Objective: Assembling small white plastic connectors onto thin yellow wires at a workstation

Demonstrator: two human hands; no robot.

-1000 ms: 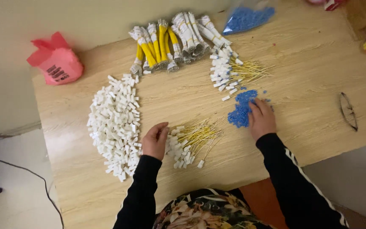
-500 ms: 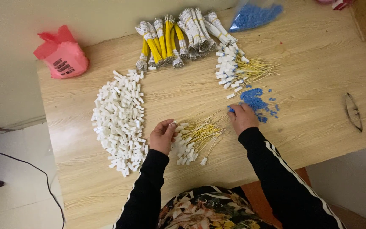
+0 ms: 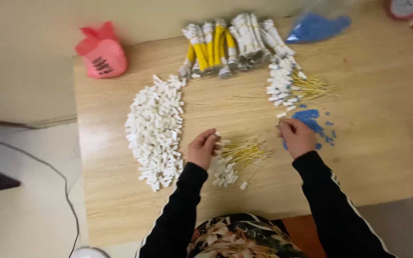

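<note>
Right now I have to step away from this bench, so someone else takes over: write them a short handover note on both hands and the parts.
Left hand: fingers pinched at the near pile of yellow wires with white connectors; grip unclear.
Right hand: fingertips together at the loose blue pieces; too small to tell what it holds.
Done, it seems: tied bundles at the far edge, and a second wired pile.
Left: the big heap of white connectors and the bag of blue pieces.
</note>
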